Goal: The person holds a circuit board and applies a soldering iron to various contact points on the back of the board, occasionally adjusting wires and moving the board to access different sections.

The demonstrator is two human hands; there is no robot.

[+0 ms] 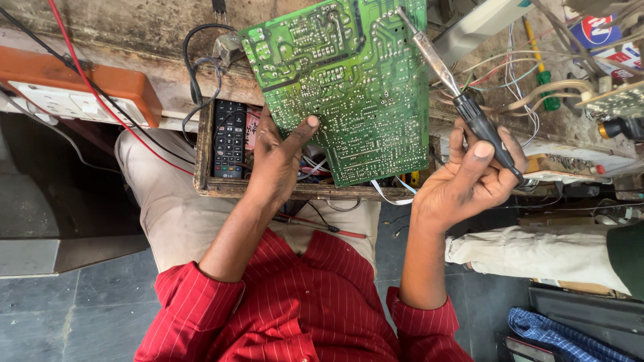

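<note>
A: What has the left hand got?
B: It grips the green board by its lower edge, thumb on the solder side.
A: The right hand?
B: Closed round a soldering iron; its tip touches the board's upper right, above an open drawer.

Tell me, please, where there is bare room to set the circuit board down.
Bare bench top lies above the orange switch box, left of the circuit board in the left hand. The drawer is crowded with a remote control and wires. Right of the soldering iron in the right hand, tangled wires fill the bench.
</note>
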